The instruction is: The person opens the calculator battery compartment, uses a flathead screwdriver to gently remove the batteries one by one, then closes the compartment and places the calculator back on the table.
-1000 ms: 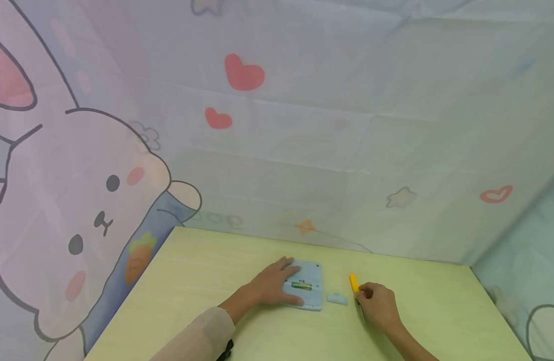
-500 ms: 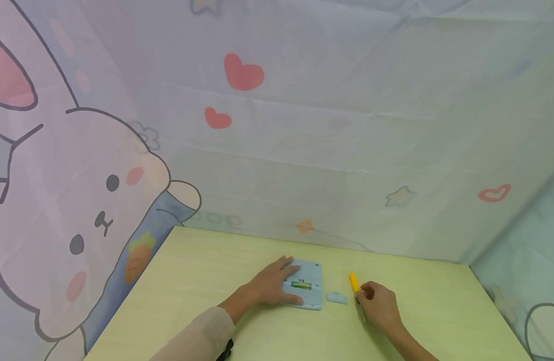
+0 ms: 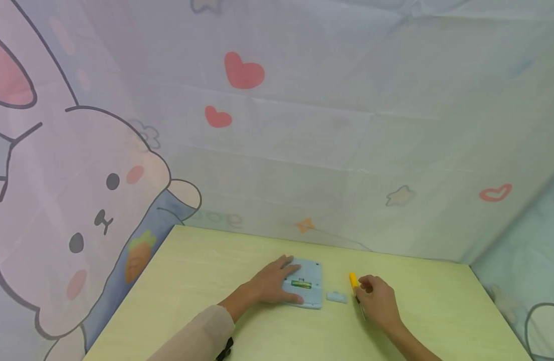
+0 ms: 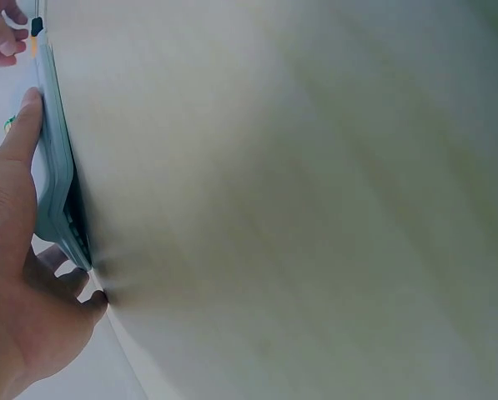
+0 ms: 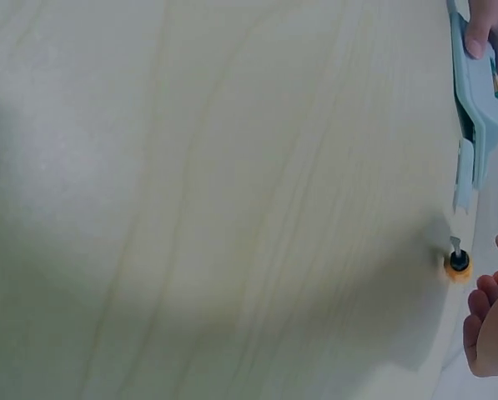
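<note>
A light-blue calculator lies face down on the table, its battery compartment uncovered. Inside sits a green battery. My left hand rests spread over the calculator's left part, thumb flat on its back and other fingertips at the far edge. To the right lies the small light-blue battery cover. Farther right is a screwdriver with a yellow handle, black collar and metal shaft. Beside it, my right hand has loosely bent fingers; in the right wrist view they are apart from the screwdriver and hold nothing.
The pale wooden table meets a printed cloth backdrop at its far edge. A small black object shows beneath the left sleeve.
My right fingers have loosened from the screwdriver and lifted slightly, leaving it on the table. My left hand, the calculator and the cover stay in place.
</note>
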The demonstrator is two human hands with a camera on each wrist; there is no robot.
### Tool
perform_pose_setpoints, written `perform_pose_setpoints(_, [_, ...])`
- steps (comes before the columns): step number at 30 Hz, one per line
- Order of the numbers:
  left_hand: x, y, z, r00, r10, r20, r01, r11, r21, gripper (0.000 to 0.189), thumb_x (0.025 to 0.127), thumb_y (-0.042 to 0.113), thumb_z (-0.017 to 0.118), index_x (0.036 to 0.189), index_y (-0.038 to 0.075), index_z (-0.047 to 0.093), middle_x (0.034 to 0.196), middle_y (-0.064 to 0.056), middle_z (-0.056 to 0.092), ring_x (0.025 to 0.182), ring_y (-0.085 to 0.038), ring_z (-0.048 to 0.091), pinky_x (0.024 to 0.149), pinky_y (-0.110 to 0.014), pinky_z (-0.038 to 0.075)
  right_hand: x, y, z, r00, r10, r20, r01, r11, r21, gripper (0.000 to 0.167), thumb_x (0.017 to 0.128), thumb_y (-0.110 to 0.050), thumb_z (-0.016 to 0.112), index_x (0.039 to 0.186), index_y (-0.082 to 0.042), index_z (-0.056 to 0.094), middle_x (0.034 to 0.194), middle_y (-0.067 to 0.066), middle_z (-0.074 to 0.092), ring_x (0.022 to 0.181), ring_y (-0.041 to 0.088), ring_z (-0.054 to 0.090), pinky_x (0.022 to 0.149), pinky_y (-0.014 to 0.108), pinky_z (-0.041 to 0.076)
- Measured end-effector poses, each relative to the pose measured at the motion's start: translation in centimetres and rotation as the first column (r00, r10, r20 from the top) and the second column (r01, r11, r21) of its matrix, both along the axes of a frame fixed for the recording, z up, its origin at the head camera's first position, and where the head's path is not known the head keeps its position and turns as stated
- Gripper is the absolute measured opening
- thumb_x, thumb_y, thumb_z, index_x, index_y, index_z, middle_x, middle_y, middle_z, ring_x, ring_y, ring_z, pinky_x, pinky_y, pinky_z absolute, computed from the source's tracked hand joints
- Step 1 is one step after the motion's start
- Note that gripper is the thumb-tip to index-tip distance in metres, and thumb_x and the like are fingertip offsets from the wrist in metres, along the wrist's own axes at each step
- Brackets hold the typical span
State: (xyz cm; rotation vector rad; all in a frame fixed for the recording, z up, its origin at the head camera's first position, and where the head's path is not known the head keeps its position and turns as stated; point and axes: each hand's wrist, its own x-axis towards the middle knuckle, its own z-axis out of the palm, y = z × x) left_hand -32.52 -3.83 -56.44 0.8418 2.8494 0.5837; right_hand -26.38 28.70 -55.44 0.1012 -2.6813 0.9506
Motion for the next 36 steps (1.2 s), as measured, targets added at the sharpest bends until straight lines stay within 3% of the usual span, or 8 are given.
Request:
perform_pose_setpoints(10, [-0.1,0.1,0.2,1.0,0.005,0.002,-0.005,1.0,0.003,0.1,0.084,0.08,0.07,0.164,0.029,0.042,0.175,-0.002,0.025,0.161,-0.029,0.022,0.126,-0.051,0.03,0.0,-1.8,0.8,0.99,0.12,-0.076,-0.122,0.992,-0.019,0.025,0.09,-0.006,0.084,0.111,0.004,0.073,0.099,0.009,0.072,0.091,0.023,0.067,0.08,0.039,0.06])
perform_pose_setpoints(18, [-0.2,0.1,0.2,1.0,0.004,0.016,-0.004,1.0,0.018,0.1,0.083,0.081,0.07,0.164,0.029,0.041,0.175,-0.002,0.025,0.161,-0.03,0.021,0.126,-0.053,0.029,0.1,-3.4,1.2,0.991,0.131,-0.024,-0.132,0.986,-0.1,0.026,0.091,-0.008,0.083,0.114,0.001,0.073,0.103,0.009,0.073,0.094,0.02,0.067,0.083,0.035,0.059])
perform_pose_setpoints(25, [-0.3,0.1,0.3,1.0,0.003,0.017,-0.003,1.0,0.021,0.1,0.084,0.08,0.07,0.165,0.029,0.041,0.175,-0.002,0.025,0.161,-0.029,0.021,0.126,-0.052,0.029,0.2,-4.4,1.6,0.988,0.152,0.024,-0.148,0.981,-0.123,0.028,0.091,-0.009,0.083,0.116,0.0,0.073,0.108,0.007,0.074,0.098,0.018,0.066,0.09,0.041,0.058])
perform_pose_setpoints(36, [-0.3,0.5,0.8,1.0,-0.003,-0.015,0.003,0.999,-0.049,0.098,0.086,0.081,0.066,0.164,0.027,0.042,0.174,-0.004,0.027,0.161,-0.029,0.023,0.126,-0.049,0.029,0.0,-5.1,1.3,0.971,0.239,-0.008,-0.238,0.966,-0.105,0.032,0.089,-0.008,0.085,0.117,-0.001,0.072,0.106,0.007,0.072,0.099,0.021,0.066,0.09,0.042,0.059])
